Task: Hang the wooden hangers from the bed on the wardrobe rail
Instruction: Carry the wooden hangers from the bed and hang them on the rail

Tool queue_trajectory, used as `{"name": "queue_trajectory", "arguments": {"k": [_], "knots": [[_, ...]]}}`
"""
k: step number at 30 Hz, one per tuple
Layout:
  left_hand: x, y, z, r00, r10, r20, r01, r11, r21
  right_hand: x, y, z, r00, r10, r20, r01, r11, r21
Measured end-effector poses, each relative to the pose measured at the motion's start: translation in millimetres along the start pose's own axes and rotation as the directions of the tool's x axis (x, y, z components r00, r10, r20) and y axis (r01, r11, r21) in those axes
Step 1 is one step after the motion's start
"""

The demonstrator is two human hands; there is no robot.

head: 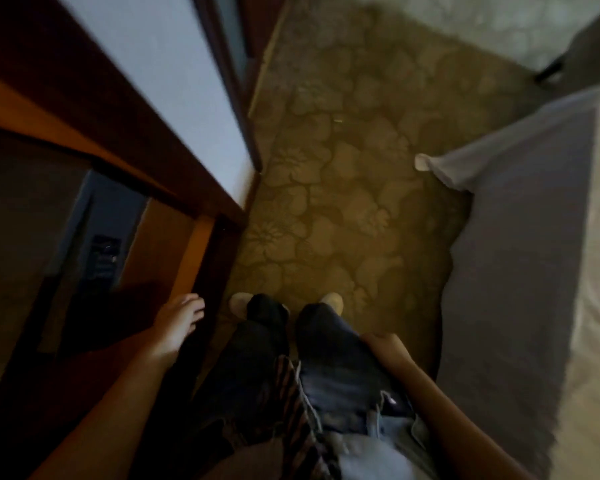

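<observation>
Dim, motion-blurred view looking down.

- Dark red-brown wooden wardrobe: just left of the left hand, door open, interior dark. A pale blue-white panel sits above its frame.
- Left hand: fingers apart, loosely extended, holding nothing, close beside the wardrobe's lower frame edge.
- Dark blue jeans: between the two hands. Pale slippers show beyond the hems.
- Olive floral-patterned carpet: ahead of both hands.
- Right hand: rests against the right thigh, back of hand up. Its fingers are hidden, so I cannot tell whether they are curled or straight.
- Bed with grey valance and off-white cover: just right of the right hand.
- Wooden hangers: cannot be located in this view.
</observation>
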State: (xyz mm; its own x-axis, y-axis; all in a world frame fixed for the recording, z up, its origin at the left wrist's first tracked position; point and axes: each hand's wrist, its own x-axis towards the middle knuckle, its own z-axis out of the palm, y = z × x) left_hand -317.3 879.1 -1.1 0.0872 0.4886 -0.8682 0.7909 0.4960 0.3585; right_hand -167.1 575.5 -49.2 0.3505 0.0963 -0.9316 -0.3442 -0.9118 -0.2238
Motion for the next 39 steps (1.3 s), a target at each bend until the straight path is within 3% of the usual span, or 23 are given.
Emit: {"name": "queue_trajectory", "arguments": {"k": [5,11,19,25,30,32,36,39], "knots": [[-21,36,82,0.989,0.148,0.027,-0.150,0.979,0.140,-11,57,-39,0.999,0.045,-0.025,-0.041,0.986,0.160],[-29,51,178,0.980,0.126,0.153,-0.170,0.933,0.319,-22,109,-80,0.969,0.227,-0.098,-0.150,0.855,0.497],[-16,153,316,0.905,0.122,0.407,-0.351,0.755,0.554,-11,149,-160,0.931,0.346,-0.111,-0.182,0.708,0.683],[-22,249,429,0.859,0.072,0.506,-0.447,0.586,0.676,-12,147,-253,0.790,0.552,-0.265,-0.132,0.575,0.807],[-37,292,517,0.831,-0.011,0.555,-0.510,0.381,0.771,-19,137,-266,0.702,0.694,-0.161,-0.062,0.285,0.957],[-49,299,554,0.807,-0.066,0.587,-0.551,0.273,0.788,-17,138,-250,0.705,0.707,-0.050,-0.066,0.135,0.989],[-88,293,637,0.761,-0.125,0.637,-0.612,0.188,0.768,-7,142,-215,0.713,0.686,0.146,-0.044,-0.163,0.986],[-122,273,696,0.736,-0.135,0.663,-0.651,0.125,0.748,0,150,-203,0.729,0.649,0.218,-0.019,-0.300,0.954]]}}
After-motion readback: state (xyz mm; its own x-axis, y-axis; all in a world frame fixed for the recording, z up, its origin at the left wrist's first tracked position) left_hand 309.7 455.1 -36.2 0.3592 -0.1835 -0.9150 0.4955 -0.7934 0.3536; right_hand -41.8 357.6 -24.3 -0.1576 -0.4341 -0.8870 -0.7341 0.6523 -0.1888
